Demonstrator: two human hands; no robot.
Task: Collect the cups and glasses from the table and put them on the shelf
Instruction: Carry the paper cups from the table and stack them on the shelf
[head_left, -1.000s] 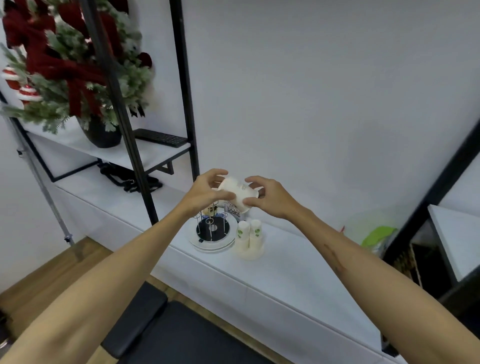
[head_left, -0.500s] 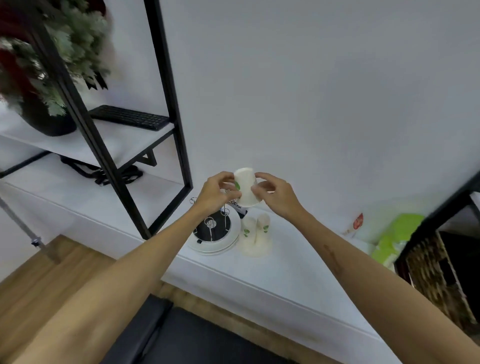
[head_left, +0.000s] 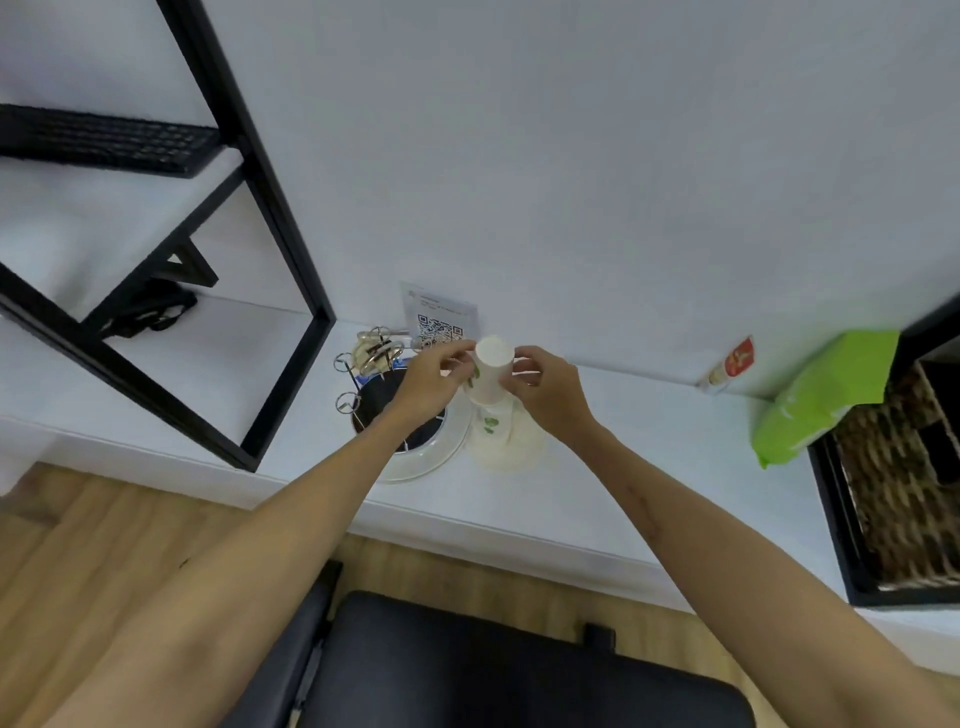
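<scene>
Paper cup (head_left: 490, 375) upside down, pinched between left hand (head_left: 429, 378) grip and right hand (head_left: 545, 391) grip, above stacked cups (head_left: 490, 422).

I see a plain white wall (head_left: 623, 156), wooden floor (head_left: 78, 545), black-framed shelving (head_left: 280, 218), and a black seat (head_left: 493, 670).

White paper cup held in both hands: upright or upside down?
Upside down: the white paper cup shows its closed narrow base on top and its wider rim below.
</scene>
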